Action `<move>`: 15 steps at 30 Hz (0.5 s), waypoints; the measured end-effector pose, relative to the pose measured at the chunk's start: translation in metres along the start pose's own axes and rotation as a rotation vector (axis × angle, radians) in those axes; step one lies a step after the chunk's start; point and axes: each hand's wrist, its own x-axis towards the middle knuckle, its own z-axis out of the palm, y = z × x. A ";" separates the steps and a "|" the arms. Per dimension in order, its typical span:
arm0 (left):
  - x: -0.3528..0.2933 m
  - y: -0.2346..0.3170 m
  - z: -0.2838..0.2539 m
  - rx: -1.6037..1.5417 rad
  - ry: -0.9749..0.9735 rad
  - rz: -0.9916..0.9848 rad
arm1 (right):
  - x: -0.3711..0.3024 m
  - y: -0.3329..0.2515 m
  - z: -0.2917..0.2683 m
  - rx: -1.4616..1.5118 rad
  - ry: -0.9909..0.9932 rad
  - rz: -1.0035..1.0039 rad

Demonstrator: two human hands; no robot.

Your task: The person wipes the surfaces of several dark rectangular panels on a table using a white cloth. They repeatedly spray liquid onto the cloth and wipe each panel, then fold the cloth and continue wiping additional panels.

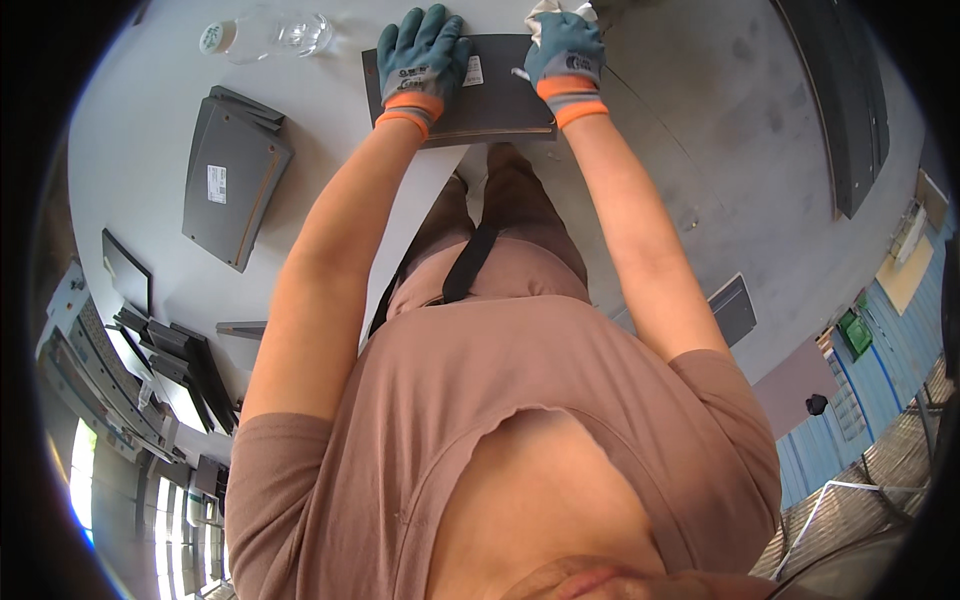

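- I am seeing the left hand (418, 62) in a teal and grey glove, its fingers spread and its palm lying flat on a dark board (500, 115).
- The board is lying at the top of my view, in front of the person, between and partly under the two hands.
- A white label (474, 70) is showing on it just beside the left glove; its print is coming through too small for me to read.
- I am seeing the right hand (566, 60), gloved alike, with its fingers closing around a crumpled white cloth (545, 18) beside the board's right end.
- Both gloves are carrying dark lettering on their backs, above orange cuffs.
- Off to the left, a stack of dark boards (235, 185) is resting on a pale surface (135, 165), its top board bearing another white label (216, 184) with fine print.
- Above that stack, a clear bottle (290, 36) is lying on its side, its white cap (216, 38) showing green marks and pointing left; I am not managing to tell whether any liquid is inside.
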 end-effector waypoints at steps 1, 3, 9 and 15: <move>0.001 0.001 0.002 -0.003 0.016 -0.003 | 0.004 0.007 0.009 0.021 -0.018 0.029; 0.002 0.001 0.004 -0.010 0.029 -0.018 | -0.006 0.001 -0.003 -0.116 0.059 -0.004; -0.003 -0.007 0.006 0.084 0.180 -0.064 | -0.067 -0.021 -0.033 -0.059 -0.196 0.024; -0.038 -0.018 -0.020 0.080 0.051 -0.291 | -0.084 -0.087 -0.010 0.021 -0.181 -0.171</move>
